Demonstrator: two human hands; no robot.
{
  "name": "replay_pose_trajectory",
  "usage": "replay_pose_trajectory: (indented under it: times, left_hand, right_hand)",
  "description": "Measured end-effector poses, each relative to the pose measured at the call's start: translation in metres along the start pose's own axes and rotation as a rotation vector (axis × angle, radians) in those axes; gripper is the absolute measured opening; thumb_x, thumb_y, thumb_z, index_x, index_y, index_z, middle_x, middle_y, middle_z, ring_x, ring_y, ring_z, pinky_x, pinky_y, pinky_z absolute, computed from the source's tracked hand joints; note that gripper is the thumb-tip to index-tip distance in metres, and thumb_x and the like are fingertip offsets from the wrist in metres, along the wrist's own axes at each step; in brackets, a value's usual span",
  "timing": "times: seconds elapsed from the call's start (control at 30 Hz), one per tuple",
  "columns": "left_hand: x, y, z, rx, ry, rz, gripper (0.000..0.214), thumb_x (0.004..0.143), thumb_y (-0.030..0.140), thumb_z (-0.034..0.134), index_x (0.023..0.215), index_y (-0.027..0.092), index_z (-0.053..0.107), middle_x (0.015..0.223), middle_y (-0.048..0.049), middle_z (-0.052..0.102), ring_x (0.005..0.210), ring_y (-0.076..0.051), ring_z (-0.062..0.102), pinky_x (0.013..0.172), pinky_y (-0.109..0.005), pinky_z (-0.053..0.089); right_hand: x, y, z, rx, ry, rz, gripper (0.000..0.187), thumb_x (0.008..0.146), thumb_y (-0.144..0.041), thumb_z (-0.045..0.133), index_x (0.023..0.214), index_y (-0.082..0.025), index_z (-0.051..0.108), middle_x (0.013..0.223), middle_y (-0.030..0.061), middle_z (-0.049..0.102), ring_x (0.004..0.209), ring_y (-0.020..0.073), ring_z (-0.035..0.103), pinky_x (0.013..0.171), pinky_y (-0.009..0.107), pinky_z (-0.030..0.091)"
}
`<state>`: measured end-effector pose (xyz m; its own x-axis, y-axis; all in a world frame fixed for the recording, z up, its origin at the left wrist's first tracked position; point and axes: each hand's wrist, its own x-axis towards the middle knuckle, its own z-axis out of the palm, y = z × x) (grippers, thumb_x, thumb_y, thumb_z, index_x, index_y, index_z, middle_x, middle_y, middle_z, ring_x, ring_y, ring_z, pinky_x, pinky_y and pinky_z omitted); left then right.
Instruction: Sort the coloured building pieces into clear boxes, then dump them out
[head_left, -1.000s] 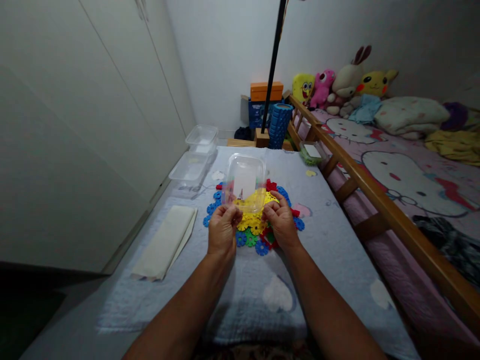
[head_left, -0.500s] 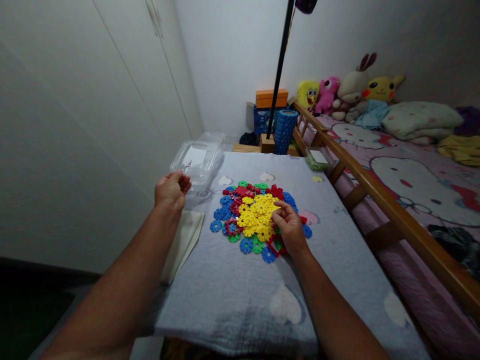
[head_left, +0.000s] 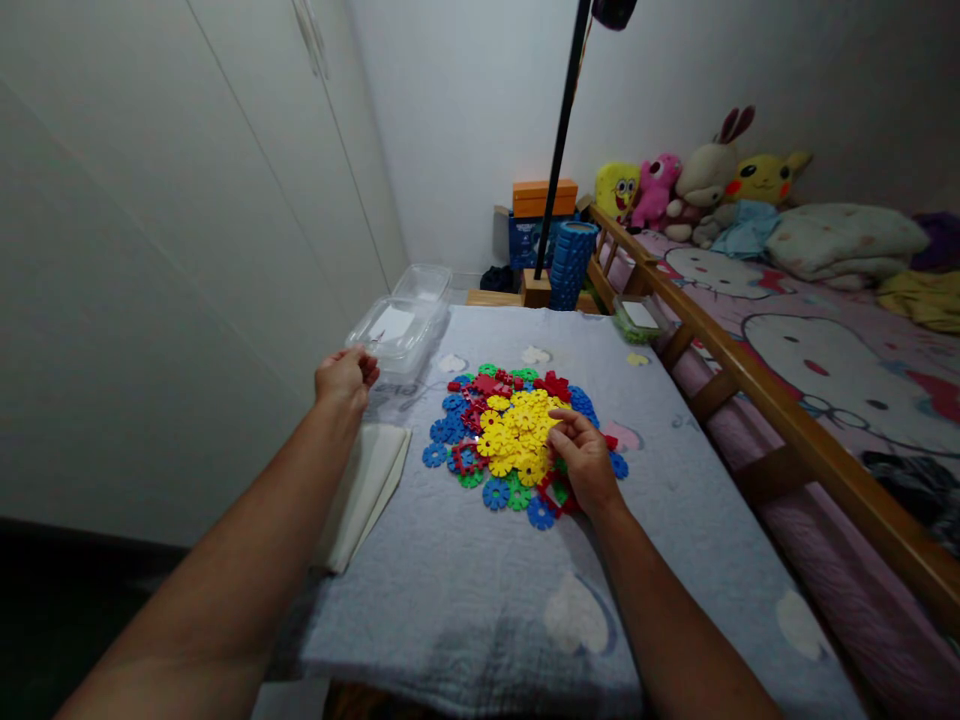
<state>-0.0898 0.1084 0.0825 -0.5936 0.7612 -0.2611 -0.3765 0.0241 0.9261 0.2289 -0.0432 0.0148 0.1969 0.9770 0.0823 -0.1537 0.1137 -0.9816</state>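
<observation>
My left hand (head_left: 346,378) has its fingers closed at the near-left edge of a clear plastic lid (head_left: 386,335) with a white label, over a see-through box. The fingers hide the exact grip. My right hand (head_left: 587,458) hovers at the right side of a heap of yellow snowflake discs (head_left: 517,435); its thumb and forefinger are apart, with nothing visible between them. Around the yellow heap lie blue snowflake discs (head_left: 495,493), green snowflake discs (head_left: 518,492) and red toothed pieces (head_left: 466,458).
Beyond the lid sits another clear container (head_left: 424,283). A folded cream cloth (head_left: 369,490) lies by my left forearm. At the table's far right corner stands a small box with green contents (head_left: 637,318). A wooden bed rail (head_left: 720,395) runs along the right side.
The clear lid has come down lower over its box, with my left hand beside its edge. My right hand stays nearly still over the yellow discs. The whole view has shifted slightly.
</observation>
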Motion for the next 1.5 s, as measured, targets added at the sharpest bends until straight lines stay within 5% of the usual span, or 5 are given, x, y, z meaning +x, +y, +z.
replay_pose_trajectory:
  times: [0.67, 0.73, 0.9, 1.1, 1.5]
  left_hand:
    - [-0.028, -0.009, -0.012, 0.103, 0.115, 0.104, 0.015, 0.093, 0.028, 0.062, 0.095, 0.021, 0.048, 0.079, 0.0047, 0.055, 0.057, -0.008, 0.052, 0.058, -0.021, 0.041]
    - [-0.054, -0.024, -0.016, 0.179, 0.019, 0.299, 0.02, 0.09, 0.026, 0.063, 0.106, 0.022, 0.051, 0.088, 0.0025, 0.058, 0.069, -0.01, 0.058, 0.067, -0.024, 0.046]
    - [-0.123, -0.08, -0.028, 0.857, -0.719, 0.631, 0.059, 0.079, 0.05, 0.076, 0.13, 0.024, 0.061, 0.134, -0.0134, 0.062, 0.13, -0.033, 0.056, 0.112, -0.051, 0.042]
    - [-0.155, -0.12, -0.03, 1.495, -0.788, 0.666, 0.115, 0.063, 0.071, 0.083, 0.161, 0.028, 0.041, 0.172, -0.0212, 0.023, 0.157, -0.055, 0.015, 0.12, -0.073, 0.015]
    - [-0.169, -0.146, 0.017, 1.483, -0.934, 0.768, 0.102, 0.078, 0.075, 0.071, 0.164, 0.029, 0.038, 0.173, -0.0221, 0.024, 0.16, -0.047, 0.015, 0.121, -0.076, 0.01]
  right_hand:
    - [0.006, -0.003, -0.009, -0.058, 0.069, -0.072, 0.028, 0.079, -0.036, 0.07, 0.104, -0.022, 0.064, 0.065, -0.0072, 0.054, 0.053, 0.0118, 0.05, 0.053, 0.026, 0.041]
    - [0.01, -0.004, -0.016, -0.158, 0.145, -0.134, 0.025, 0.081, -0.036, 0.068, 0.102, -0.022, 0.065, 0.069, -0.0048, 0.057, 0.059, 0.0139, 0.053, 0.058, 0.028, 0.044]
    - [0.019, 0.001, -0.038, -0.697, 0.311, -0.371, 0.02, 0.085, -0.031, 0.059, 0.1, -0.021, 0.069, 0.1, 0.0087, 0.068, 0.101, 0.0264, 0.062, 0.096, 0.043, 0.049]
    - [0.024, 0.022, -0.046, -1.176, 0.256, -0.247, 0.047, 0.086, -0.039, 0.064, 0.128, -0.02, 0.068, 0.135, 0.0158, 0.061, 0.128, 0.0346, 0.052, 0.111, 0.051, 0.039]
    - [0.026, 0.023, -0.055, -1.292, 0.167, -0.139, 0.045, 0.092, -0.035, 0.061, 0.135, -0.022, 0.064, 0.131, 0.0138, 0.069, 0.12, 0.0323, 0.058, 0.105, 0.046, 0.038]
